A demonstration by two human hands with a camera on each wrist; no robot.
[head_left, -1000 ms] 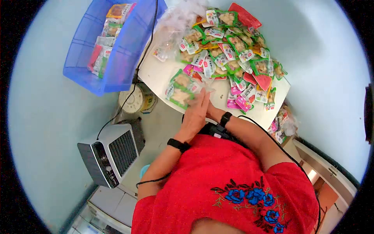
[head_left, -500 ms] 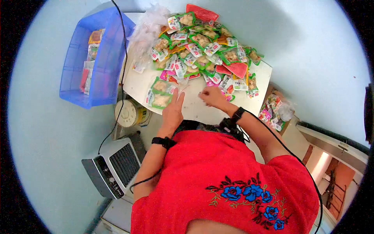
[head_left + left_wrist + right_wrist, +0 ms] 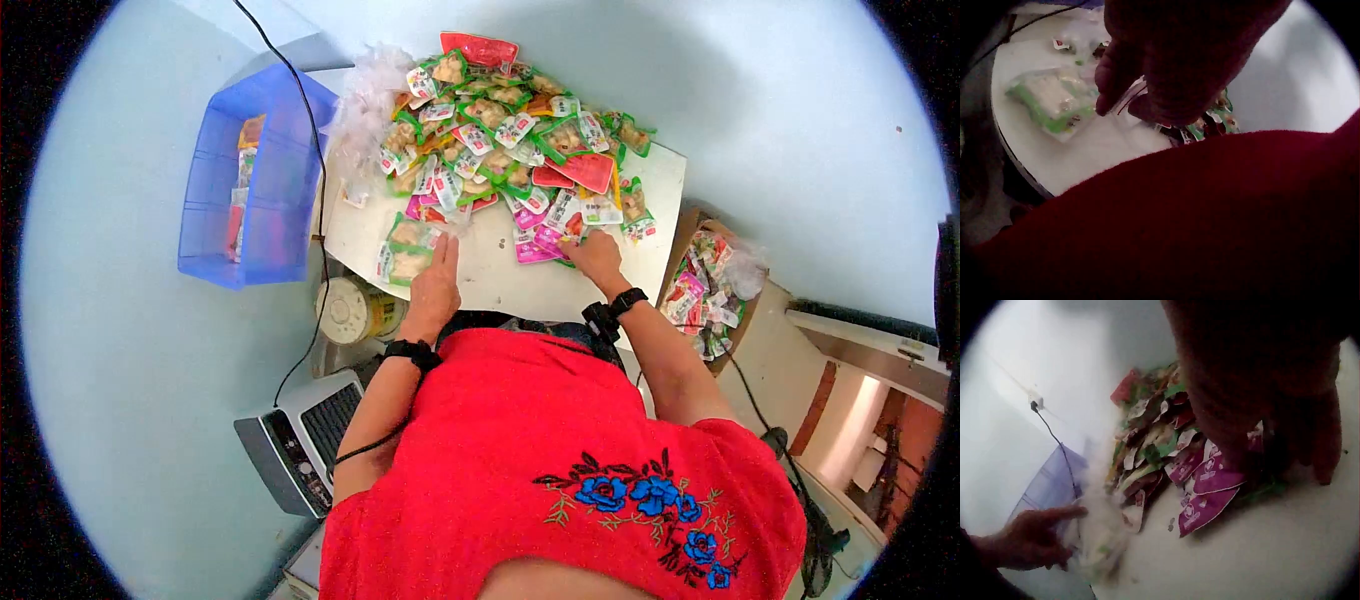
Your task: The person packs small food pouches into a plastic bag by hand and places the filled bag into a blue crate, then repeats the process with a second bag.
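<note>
At the table's front left, my left hand (image 3: 437,287) pinches the near end of a clear plastic bag (image 3: 408,252). Green-edged packs of pale food show through the bag, which lies flat on the table. My right hand (image 3: 598,258) reaches down at the pile's near right edge, fingertips right at some purple-pink packets (image 3: 540,243). In the right wrist view the fingers point down beside these purple packets (image 3: 1210,494), and a green-edged packet (image 3: 1264,490) lies under the dark hand. Farther back spreads a heap of mixed snack packets (image 3: 500,130).
Crumpled clear bags (image 3: 368,120) lie left of the heap. A blue plastic crate (image 3: 285,200) with packets stands left, a black cable (image 3: 318,150) hanging before it. A lidded bucket (image 3: 350,310) and a grey appliance (image 3: 300,430) stand below. Right is a box of packets (image 3: 715,290).
My hands have parted. The right one moved right and forward to the purple packets, while the left stays at the clear bag. The view has shifted too.
</note>
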